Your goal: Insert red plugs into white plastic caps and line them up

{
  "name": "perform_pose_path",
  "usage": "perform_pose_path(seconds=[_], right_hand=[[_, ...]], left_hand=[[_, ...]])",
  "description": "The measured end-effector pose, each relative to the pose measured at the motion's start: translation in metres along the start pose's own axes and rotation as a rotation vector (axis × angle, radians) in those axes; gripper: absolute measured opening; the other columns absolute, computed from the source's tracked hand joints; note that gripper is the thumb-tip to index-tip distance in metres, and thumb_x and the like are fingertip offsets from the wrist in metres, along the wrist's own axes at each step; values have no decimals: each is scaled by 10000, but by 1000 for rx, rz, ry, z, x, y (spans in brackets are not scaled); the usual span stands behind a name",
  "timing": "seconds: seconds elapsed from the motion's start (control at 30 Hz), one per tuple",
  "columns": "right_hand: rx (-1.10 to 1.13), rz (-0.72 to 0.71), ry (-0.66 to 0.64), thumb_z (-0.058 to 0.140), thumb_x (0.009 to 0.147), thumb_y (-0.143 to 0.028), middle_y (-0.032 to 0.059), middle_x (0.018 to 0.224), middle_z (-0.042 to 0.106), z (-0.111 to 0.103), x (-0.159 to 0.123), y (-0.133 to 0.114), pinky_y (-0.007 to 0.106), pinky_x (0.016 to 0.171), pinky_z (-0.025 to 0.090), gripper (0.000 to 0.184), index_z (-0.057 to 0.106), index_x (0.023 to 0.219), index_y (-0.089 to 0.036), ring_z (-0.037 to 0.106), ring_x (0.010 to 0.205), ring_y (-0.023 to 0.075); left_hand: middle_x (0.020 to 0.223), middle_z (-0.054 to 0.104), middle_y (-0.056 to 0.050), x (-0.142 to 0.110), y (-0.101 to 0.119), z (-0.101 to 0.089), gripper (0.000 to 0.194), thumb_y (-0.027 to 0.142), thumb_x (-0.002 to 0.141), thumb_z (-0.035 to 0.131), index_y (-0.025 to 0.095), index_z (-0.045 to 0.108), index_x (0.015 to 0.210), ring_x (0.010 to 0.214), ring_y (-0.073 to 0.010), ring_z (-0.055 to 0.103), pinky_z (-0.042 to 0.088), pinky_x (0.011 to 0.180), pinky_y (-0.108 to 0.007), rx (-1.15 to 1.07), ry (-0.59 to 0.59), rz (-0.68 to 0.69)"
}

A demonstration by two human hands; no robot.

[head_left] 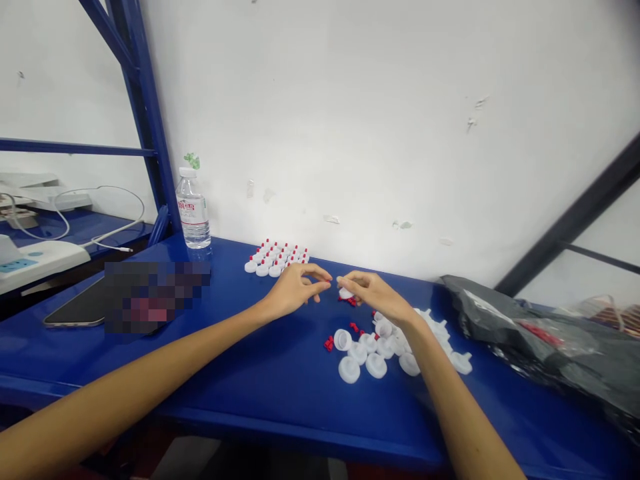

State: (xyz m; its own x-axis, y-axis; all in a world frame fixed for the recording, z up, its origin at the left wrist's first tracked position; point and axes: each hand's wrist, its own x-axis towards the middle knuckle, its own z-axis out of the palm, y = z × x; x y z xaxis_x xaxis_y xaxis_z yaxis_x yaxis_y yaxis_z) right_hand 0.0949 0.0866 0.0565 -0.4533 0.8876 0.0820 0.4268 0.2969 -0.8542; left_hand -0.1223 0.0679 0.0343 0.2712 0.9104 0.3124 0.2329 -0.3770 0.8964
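Both my hands meet above the middle of a blue table [260,373]. My right hand [373,293] pinches a white plastic cap [345,293] between thumb and fingers. My left hand [297,287] hovers just left of it with thumb and forefinger pinched together; what they hold is too small to see. Small red plugs [350,301] lie on the table under the hands, and more red plugs [329,345] rest beside a loose pile of white caps [373,347] near my right wrist. Rows of white caps with red plugs [277,259] stand by the wall.
A water bottle [193,213] stands at the back left next to a blue rack post [145,113]. A dark phone [80,310] lies at the left. A black plastic bag [540,340] fills the right side. A white power strip [35,260] sits far left.
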Motion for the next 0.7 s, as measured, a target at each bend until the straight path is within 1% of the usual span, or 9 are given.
perform_pose_path(seconds=[0.1, 0.17, 0.3, 0.47, 0.57, 0.7], right_hand=[[32, -60, -85, 596, 858, -654, -60, 628, 501, 7, -2, -4, 246, 549, 409, 481, 593, 1012, -198, 469, 546, 107], [36, -82, -105, 574, 873, -659, -69, 609, 484, 10, -2, -3, 246, 551, 410, 487, 564, 1056, -207, 475, 545, 112], [7, -81, -97, 560, 880, -668, -67, 599, 498, 13, 0, -2, 248, 555, 400, 493, 548, 1068, -213, 504, 547, 121], [48, -86, -62, 551, 889, -663, -48, 651, 553, 12, 0, -3, 260, 578, 426, 481, 548, 1066, -216, 520, 558, 123], [51, -82, -43, 553, 894, -650, -45, 658, 567, 11, 0, -4, 259, 583, 431, 462, 549, 1056, -218, 531, 565, 123], [61, -78, -54, 568, 890, -638, -43, 670, 573, 11, 0, -3, 248, 567, 425, 449, 545, 1038, -215, 537, 561, 115]], left_hand=[[807, 731, -76, 0, 3, -1, 323, 404, 822, 715, 122, 721, 978, 615, -164, 707, 433, 444, -185, -52, 18, -8], [825, 741, -84, 0, 4, -1, 341, 413, 818, 725, 119, 729, 990, 605, -162, 711, 428, 445, -184, -88, 6, -7], [851, 748, -96, 0, 4, 0, 370, 430, 813, 735, 116, 737, 1010, 595, -158, 710, 423, 444, -184, -128, -23, -4], [914, 749, -102, 1, 3, -2, 374, 435, 807, 743, 119, 734, 1006, 600, -152, 710, 418, 439, -181, -168, 14, -3], [881, 746, -90, 1, 3, -2, 344, 413, 818, 738, 124, 743, 1004, 600, -154, 713, 414, 438, -177, -155, -2, 8], [857, 747, -90, -1, 5, 0, 320, 399, 834, 720, 122, 751, 991, 577, -150, 706, 417, 433, -179, -119, -18, 3]])
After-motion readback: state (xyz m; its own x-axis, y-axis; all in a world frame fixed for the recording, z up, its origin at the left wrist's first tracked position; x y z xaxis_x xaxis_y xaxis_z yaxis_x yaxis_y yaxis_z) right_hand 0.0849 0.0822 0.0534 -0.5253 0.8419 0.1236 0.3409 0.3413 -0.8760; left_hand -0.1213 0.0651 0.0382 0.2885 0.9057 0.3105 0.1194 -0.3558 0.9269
